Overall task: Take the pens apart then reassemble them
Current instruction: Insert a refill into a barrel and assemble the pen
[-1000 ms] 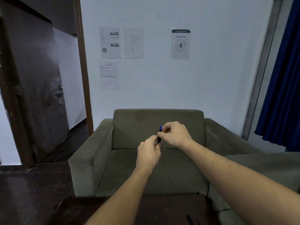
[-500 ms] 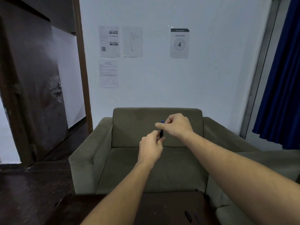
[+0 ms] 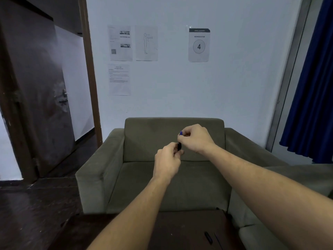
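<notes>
I hold a pen upright in front of me, over the armchair. My left hand [image 3: 168, 160] grips the dark lower barrel of the pen [image 3: 179, 146]. My right hand [image 3: 195, 138] pinches the upper end, where a blue tip [image 3: 181, 133] pokes out past the fingers. Most of the pen is hidden inside the two hands. On the dark table below lie a short black pen part [image 3: 208, 237] and a thin dark rod [image 3: 218, 239] beside it.
An olive armchair [image 3: 137, 181] stands behind the dark wooden table [image 3: 180, 231]. A second olive seat [image 3: 255, 235] is at the lower right. A blue curtain [image 3: 311, 87] hangs at the right, a dark door [image 3: 36, 98] at the left.
Both hands have risen slightly against the armchair back. My right hand has lifted a little away from the left, and the blue tip now stands higher above the dark barrel.
</notes>
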